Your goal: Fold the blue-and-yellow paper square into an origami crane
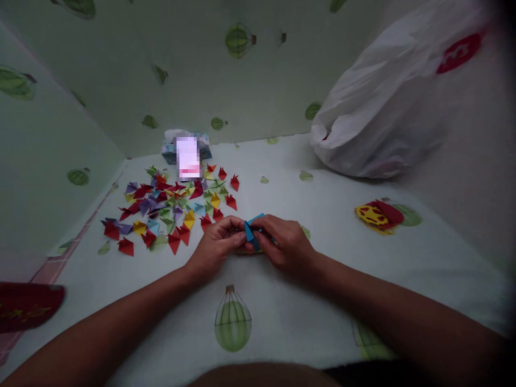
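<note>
A small piece of folded blue paper [249,232] is pinched between my two hands over the middle of the table. My left hand [220,242] grips its left side with thumb and fingers. On the other side, my right hand [284,239] pinches it between thumb and forefinger. The lower part of the paper is hidden by my fingers. Beneath the hands a flat brownish edge shows, too covered to name. Left of my hands lies a spread of several small folded paper figures [174,240] in red, purple, yellow, green and blue.
Behind the paper figures, a lit phone [188,156] leans on a tissue box [206,145]. At the back right stands a bulging white plastic bag [374,123]. Red and yellow cut-out pieces [373,215] lie at right. Something dark red [32,306] sits at the left edge.
</note>
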Available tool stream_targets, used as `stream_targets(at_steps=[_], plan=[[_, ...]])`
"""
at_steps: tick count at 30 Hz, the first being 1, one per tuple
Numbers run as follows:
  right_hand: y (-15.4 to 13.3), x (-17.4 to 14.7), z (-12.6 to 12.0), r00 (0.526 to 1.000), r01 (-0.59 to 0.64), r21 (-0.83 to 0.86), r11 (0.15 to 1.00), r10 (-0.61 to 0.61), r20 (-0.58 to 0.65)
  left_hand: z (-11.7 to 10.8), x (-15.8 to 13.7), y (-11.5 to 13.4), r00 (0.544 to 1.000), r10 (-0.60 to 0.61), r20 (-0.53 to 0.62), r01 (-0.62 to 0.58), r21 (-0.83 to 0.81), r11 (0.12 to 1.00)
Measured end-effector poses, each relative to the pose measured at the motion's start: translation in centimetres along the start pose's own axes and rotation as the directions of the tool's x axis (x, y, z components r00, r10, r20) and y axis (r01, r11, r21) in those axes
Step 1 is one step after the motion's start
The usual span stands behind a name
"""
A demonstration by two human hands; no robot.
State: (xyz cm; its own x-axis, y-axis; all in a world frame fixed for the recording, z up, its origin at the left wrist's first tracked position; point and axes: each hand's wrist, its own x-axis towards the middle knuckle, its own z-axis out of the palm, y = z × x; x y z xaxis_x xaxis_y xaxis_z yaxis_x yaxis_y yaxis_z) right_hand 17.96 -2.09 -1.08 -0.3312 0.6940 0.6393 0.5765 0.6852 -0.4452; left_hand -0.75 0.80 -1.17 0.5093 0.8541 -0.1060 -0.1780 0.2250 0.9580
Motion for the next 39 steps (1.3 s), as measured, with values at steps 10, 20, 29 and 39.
stream_targets(at_steps=[10,20,29,39], plan=[[-0.62,0.31,-0.09,0.959,-0.277,0.246,0.929,0.283,0.012,0.17,0.01,0.61,0.996,0.034,0.085,-0.045,0.132,0.990],[-0.71,0.34,0.01,0.953,-0.293,0.316,0.902,0.302,0.023,0.69,-0.64,0.32,0.988,0.152,0.011,-0.146,0.343,0.928],[-0.46,0.31,0.20,0.945,-0.320,0.353,0.879,0.323,0.052,0.13,-0.53,-0.06,0.958,0.284,-0.034,-0.215,0.566,0.796],[-0.29,0.21,0.55,0.944,-0.326,0.423,0.845,0.317,0.093,0.17,-0.58,0.03,0.879,0.469,0.086,-0.358,0.770,0.528]])
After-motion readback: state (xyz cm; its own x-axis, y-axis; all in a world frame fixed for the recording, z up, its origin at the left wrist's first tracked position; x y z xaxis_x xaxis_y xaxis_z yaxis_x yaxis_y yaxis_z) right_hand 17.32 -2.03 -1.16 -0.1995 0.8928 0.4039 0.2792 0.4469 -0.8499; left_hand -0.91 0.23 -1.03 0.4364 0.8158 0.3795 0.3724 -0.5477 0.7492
